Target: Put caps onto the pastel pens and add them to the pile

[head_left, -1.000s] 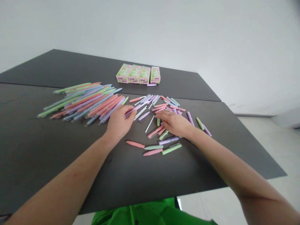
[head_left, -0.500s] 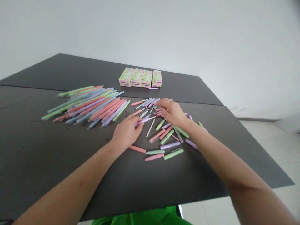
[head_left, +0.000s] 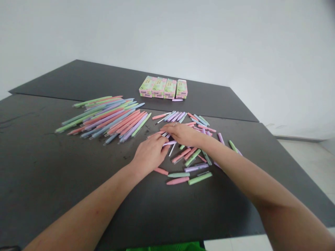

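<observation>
My left hand (head_left: 149,152) is closed, its thumb and fingers round a purple pen barrel (head_left: 170,143) whose end sticks out toward the right. My right hand (head_left: 184,134) curls in from the other side, its fingertips touching or almost touching the left fingers. Whatever it pinches is hidden beneath the bent fingers. Under and beside both hands lie loose pen parts: a white refill (head_left: 172,149), pink barrels (head_left: 181,155) and a green cap with a clip (head_left: 200,178). A row of purple and blue pieces (head_left: 176,116) lies just beyond the right hand.
A large heap of pens (head_left: 110,118) in pink, green, blue and purple lies to the left. Several green-and-pink boxes (head_left: 159,87) stand side by side on the far part of the dark table (head_left: 65,167). One purple piece (head_left: 177,100) rests before them.
My right hand has come down and left from the row of purple pieces to meet my left hand. The white refill jutting from the purple barrel is now covered. The view has shifted slightly.
</observation>
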Available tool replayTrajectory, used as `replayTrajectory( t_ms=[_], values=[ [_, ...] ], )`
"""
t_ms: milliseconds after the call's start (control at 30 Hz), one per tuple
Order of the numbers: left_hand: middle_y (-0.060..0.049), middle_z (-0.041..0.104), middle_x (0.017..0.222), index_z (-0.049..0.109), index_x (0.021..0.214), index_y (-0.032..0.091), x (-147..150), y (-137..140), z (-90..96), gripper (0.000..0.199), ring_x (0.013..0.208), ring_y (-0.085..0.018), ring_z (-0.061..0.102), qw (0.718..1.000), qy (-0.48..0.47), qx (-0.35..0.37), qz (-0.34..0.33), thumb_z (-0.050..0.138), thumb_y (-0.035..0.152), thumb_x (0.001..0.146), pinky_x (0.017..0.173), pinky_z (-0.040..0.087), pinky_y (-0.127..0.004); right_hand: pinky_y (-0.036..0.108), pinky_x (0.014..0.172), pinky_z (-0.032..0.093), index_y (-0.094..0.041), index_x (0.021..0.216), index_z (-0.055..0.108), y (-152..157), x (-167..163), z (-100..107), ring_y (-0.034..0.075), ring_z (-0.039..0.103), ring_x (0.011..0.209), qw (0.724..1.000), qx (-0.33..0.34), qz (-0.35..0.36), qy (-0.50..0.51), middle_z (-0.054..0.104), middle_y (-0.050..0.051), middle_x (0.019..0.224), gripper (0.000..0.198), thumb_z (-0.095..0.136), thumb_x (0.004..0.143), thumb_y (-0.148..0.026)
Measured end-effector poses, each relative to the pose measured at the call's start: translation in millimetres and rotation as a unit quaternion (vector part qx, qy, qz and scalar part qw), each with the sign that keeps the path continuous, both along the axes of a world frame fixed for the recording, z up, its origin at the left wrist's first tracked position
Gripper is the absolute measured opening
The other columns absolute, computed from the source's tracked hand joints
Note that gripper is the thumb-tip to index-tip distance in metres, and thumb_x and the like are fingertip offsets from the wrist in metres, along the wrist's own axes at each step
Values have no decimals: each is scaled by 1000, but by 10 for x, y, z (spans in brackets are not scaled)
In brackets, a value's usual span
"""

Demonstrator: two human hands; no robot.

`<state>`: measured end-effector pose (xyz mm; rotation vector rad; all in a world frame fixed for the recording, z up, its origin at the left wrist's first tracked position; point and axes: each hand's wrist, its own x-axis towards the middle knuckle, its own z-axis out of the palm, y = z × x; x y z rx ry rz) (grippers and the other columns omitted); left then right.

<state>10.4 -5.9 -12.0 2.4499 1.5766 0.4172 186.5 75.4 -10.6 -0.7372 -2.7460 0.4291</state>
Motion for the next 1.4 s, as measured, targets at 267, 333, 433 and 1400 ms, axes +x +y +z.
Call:
replayTrajectory(
  t_ms=[267, 333, 433, 1400],
  values=[
    [-6, 64, 106, 66, 102, 23, 11, -19, 11, 25, 97, -21, 62, 1000, 6, -4, -17, 43, 30, 95, 76, 51, -31, 42, 96, 48, -10, 122, 59, -111, 193, -19, 23, 60, 110, 997, 4, -71, 3, 66, 16, 116, 40, 46, 85, -2],
    [-6, 64, 105, 67, 102, 22, 9, -15, 13, 26, 97, -22, 62, 1000, 2, -5, -15, 44, 30, 94, 74, 51, -31, 41, 95, 47, -8, 118, 60, -80, 232, -15, 24, 61, 107, 995, 7, -103, -3, 66, 16, 113, 36, 49, 84, -3],
    [-6, 64, 106, 67, 103, 22, 6, -9, 8, 26, 98, -23, 62, 1000, 1, -6, -15, 43, 31, 95, 73, 51, -32, 37, 91, 47, -9, 103, 65, -17, 274, -5, 23, 61, 100, 993, 11, -116, -19, 67, 14, 104, 30, 48, 81, 0],
    [-4, 64, 106, 66, 103, 23, -1, -20, 35, 24, 98, -21, 62, 1000, -4, -18, -14, 44, 29, 94, 75, 50, -30, 28, 82, 43, -17, 91, 73, 198, 403, 178, 19, 63, 87, 989, -10, -146, -28, 72, 4, 91, 21, 53, 86, -15]
  ],
)
